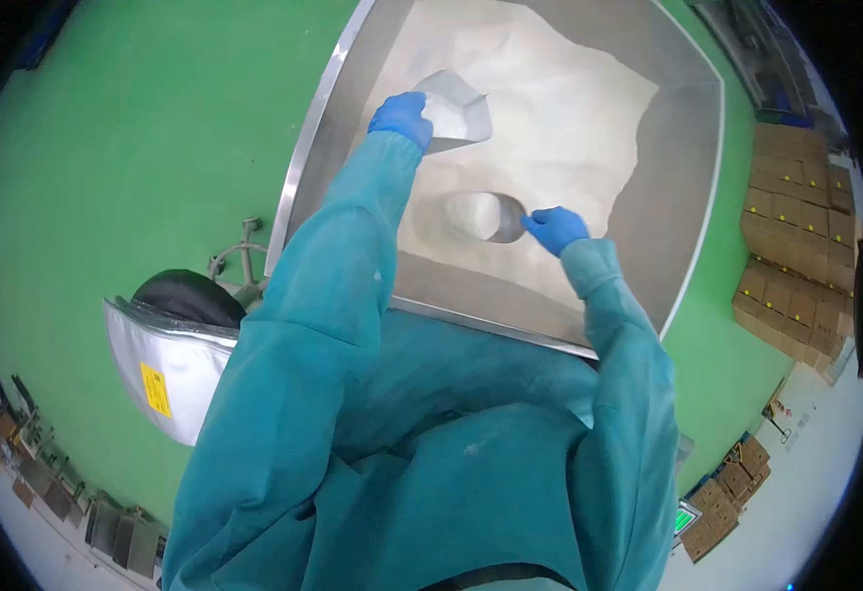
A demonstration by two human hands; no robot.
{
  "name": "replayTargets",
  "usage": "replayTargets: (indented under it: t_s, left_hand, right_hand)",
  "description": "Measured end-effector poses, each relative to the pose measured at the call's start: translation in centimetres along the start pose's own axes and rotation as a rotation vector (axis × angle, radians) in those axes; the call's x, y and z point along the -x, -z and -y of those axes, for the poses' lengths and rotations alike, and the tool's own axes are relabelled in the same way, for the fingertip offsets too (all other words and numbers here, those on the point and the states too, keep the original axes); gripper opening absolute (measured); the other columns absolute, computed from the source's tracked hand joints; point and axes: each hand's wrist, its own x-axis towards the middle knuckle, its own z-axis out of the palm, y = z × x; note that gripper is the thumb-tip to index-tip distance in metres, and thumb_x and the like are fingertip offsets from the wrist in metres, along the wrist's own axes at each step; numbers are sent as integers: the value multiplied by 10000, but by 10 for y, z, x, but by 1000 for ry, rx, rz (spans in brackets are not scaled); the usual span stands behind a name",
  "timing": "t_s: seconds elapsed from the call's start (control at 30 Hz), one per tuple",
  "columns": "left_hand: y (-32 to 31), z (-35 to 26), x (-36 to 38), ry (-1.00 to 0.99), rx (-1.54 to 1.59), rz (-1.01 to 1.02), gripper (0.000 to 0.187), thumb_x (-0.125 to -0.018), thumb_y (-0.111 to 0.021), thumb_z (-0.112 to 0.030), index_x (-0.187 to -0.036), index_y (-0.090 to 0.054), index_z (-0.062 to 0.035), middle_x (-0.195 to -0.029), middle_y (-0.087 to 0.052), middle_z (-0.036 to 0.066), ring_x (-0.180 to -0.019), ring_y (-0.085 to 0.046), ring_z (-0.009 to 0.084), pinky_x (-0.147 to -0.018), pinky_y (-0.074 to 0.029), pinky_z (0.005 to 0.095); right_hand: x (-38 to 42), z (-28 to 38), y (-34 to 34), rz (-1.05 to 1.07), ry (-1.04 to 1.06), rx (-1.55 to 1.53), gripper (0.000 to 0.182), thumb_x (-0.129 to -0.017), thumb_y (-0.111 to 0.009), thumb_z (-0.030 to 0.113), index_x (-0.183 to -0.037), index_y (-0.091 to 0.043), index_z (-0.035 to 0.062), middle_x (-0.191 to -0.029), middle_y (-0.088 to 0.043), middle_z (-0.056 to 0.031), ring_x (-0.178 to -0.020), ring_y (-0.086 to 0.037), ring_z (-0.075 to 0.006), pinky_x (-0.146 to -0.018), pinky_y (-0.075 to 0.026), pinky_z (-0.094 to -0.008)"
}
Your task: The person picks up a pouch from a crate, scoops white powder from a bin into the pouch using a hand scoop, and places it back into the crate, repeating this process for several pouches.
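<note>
My left hand (404, 120), in a blue glove, is closed on the near-left edge of an open silver pouch (475, 116). White powder shows inside the pouch. My right hand (557, 229), also gloved in blue, grips the handle of a metal scoop (508, 219). A rounded heap of powder fills the scoop's front end, close to the powder's surface. Both hands are over a large steel bin (683, 128) that holds a broad bed of white powder (550, 98). The pouch is farther from me and to the left of the scoop.
Left of the bin, silver pouches with a yellow label (170, 394) lean by a round black seat (190, 298). A metal leg with a castor (247, 256) stands beside the bin. Stacked cardboard boxes (796, 236) are at right. A lit green display (686, 517) shows at lower right.
</note>
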Motion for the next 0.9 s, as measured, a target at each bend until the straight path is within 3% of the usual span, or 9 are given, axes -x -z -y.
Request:
replayTargets:
  t_s: [0.13, 0.27, 0.4, 0.57, 0.63, 0.7, 0.77, 0.83, 0.9]
  left_hand:
    - [11, -11, 3, 5, 18, 97, 467, -730, -537, -169, -1191, -553, -97, -1183, -554, 163, -1106, -519, 316, -973, -401, 364]
    - [4, -4, 0, 12, -33, 109, 471, -733, -534, -166, -1198, -549, -91, -1194, -547, 168, -1110, -517, 316, -973, -400, 362]
    - [2, -4, -2, 18, -66, 80, 437, -729, -553, -158, -1165, -562, -129, -1168, -562, 155, -1081, -542, 312, -934, -435, 385]
    - [10, -7, 6, 43, -33, 114, 412, -727, -550, -148, -1137, -584, -121, -1135, -580, 154, -1071, -544, 316, -937, -430, 379]
    - [5, -3, 6, 15, -27, 107, 358, -728, -556, -153, -1081, -613, -144, -1100, -594, 146, -1047, -556, 312, -925, -438, 380]
    - [-4, 3, 2, -55, -4, 81, 317, -718, -546, -148, -1019, -643, -155, -1049, -610, 138, -1020, -562, 310, -930, -428, 370]
    - [-12, 6, 0, -95, -43, 149, 243, -722, -551, -156, -936, -665, -164, -1022, -618, 139, -1004, -569, 302, -914, -437, 370]
    - [-13, 10, -12, -106, -97, 217, 192, -729, -557, -176, -874, -681, -165, -999, -625, 146, -989, -576, 298, -899, -445, 371]
    - [-18, 7, -5, -93, -146, 318, 164, -739, -564, -206, -832, -689, -156, -978, -629, 159, -975, -584, 300, -884, -452, 372]
  right_hand:
    - [53, 41, 150, -109, -52, 132, 412, -836, -473, 471, -846, -667, 108, -868, -645, -137, -829, -604, -338, -765, -471, -428]
    - [52, 106, 223, -230, 46, 327, 416, -837, -457, 451, -790, -668, 96, -805, -636, -155, -776, -601, -350, -693, -472, -448]
    - [11, 141, 207, -307, 305, 493, 336, -823, -495, 377, -871, -662, 90, -882, -642, -135, -822, -610, -330, -708, -480, -437]
    - [57, 115, 190, -312, 16, 495, 205, -833, -519, 232, -863, -676, 103, -826, -658, -104, -791, -631, -294, -643, -503, -408]
    - [54, 74, 135, -298, 10, 623, 273, -832, -509, 318, -868, -681, 110, -854, -661, -106, -829, -632, -281, -692, -495, -419]
    - [24, 39, 71, -6, 120, 484, 409, -853, -458, 434, -962, -670, 102, -994, -640, -127, -955, -604, -289, -799, -470, -428]
    - [-9, 28, 16, 158, -55, 322, 544, -865, -397, 532, -1065, -632, 84, -1145, -578, -152, -1059, -553, -303, -903, -422, -414]
    - [-35, 55, 27, -276, -34, 44, 541, -873, -424, 513, -1196, -549, 98, -1254, -518, -134, -1138, -507, -293, -977, -381, -386]
    - [-69, 81, 55, -530, 34, -524, 573, -856, -414, 540, -1176, -564, 89, -1256, -520, -131, -1152, -496, -304, -994, -360, -399]
